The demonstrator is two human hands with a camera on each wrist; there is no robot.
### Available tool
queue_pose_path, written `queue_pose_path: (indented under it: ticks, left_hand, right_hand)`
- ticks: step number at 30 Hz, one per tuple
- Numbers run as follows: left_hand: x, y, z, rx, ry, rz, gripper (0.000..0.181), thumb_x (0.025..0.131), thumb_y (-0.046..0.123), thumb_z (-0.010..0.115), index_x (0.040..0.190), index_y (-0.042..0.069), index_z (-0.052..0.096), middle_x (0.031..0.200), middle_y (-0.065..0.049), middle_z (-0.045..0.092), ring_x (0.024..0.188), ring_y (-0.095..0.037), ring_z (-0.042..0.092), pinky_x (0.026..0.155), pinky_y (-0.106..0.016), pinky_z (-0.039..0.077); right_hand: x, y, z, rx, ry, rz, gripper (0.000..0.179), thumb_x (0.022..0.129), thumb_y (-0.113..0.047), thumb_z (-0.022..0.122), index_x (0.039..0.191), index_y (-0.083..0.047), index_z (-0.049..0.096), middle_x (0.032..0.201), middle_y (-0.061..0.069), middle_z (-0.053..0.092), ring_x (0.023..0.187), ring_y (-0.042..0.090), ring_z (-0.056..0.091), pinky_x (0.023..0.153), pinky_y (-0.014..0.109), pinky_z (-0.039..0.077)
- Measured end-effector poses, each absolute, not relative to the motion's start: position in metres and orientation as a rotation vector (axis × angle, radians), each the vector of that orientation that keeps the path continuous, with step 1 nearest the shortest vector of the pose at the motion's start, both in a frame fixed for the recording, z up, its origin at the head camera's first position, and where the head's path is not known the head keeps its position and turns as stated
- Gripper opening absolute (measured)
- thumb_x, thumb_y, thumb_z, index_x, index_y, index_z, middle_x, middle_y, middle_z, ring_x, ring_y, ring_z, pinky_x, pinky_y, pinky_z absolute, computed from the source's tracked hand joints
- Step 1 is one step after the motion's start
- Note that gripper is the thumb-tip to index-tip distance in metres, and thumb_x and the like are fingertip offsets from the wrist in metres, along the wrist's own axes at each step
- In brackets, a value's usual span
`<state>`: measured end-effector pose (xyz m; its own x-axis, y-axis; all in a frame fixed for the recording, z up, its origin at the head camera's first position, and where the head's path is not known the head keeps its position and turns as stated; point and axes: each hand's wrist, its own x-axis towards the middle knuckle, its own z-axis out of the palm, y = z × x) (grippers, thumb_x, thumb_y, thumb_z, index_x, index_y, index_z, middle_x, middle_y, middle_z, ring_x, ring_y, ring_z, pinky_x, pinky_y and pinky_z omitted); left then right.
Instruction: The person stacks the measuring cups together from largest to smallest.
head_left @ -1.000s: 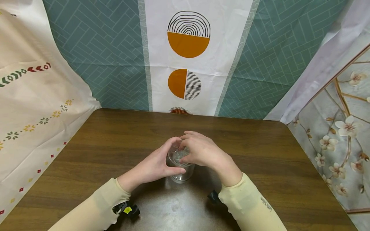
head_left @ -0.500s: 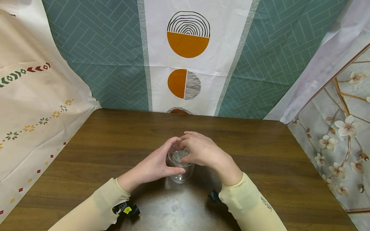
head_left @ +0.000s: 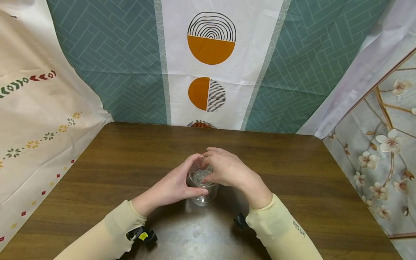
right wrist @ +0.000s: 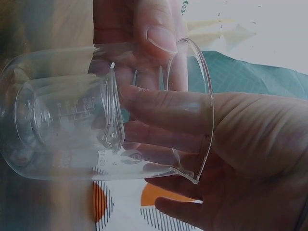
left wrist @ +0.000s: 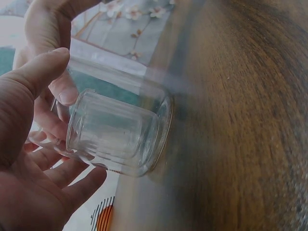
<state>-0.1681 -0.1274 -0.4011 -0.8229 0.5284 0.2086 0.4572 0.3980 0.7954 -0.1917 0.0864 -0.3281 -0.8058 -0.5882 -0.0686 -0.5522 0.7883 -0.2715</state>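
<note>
A large clear glass beaker (head_left: 209,196) stands upright on the wooden table, gripped around its side by my left hand (head_left: 172,186). Inside it is a smaller glass beaker (right wrist: 72,113), its base close to the bottom of the large one. My right hand (head_left: 229,168) reaches down through the wide mouth. Its thumb (right wrist: 163,103) and fingertips are right at the small beaker's rim, pinching across it. In the left wrist view, the left fingers (left wrist: 86,185) and thumb spread on opposite sides of the large beaker. Other right fingers show below the large rim in the right wrist view.
The brown wooden table (head_left: 130,155) extends around the beakers. Patterned cloths hang on its far side (head_left: 208,72), left and right. Black straps (head_left: 143,234) with camera mounts sit on the wrists.
Both hands and the large beaker keep their place. The rings of the small beaker, seen through the mouth, look slightly shifted.
</note>
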Motion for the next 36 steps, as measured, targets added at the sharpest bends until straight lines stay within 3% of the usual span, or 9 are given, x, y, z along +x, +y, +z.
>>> queue_pose_path:
  ticks: [23, 36]
  left_hand:
    - [-0.168, -0.127, -0.401, 0.906, 2.591, 1.391, 0.091, 0.088, 0.036, 0.097, 0.158, 0.027, 0.040, 0.148, 0.009, 0.061, 0.140, -0.012, 0.057, 0.117, -0.046, 0.047]
    - [-0.167, -0.126, -0.399, 0.919, 2.550, 1.411, 0.094, 0.088, 0.036, 0.097, 0.160, 0.024, 0.038, 0.153, 0.006, 0.058, 0.144, -0.014, 0.055, 0.120, -0.046, 0.044]
  right_hand:
    - [-0.192, 0.087, -0.327, -0.911, 2.824, -0.372, 0.033, 0.086, -0.028, 0.097, 0.115, -0.020, 0.085, 0.151, 0.000, 0.067, 0.161, 0.026, 0.038, 0.127, 0.048, 0.037]
    - [-0.188, 0.096, -0.328, -0.967, 2.817, -0.448, 0.032, 0.092, -0.033, 0.093, 0.119, -0.018, 0.083, 0.151, -0.002, 0.067, 0.163, 0.027, 0.035, 0.128, 0.053, 0.035]
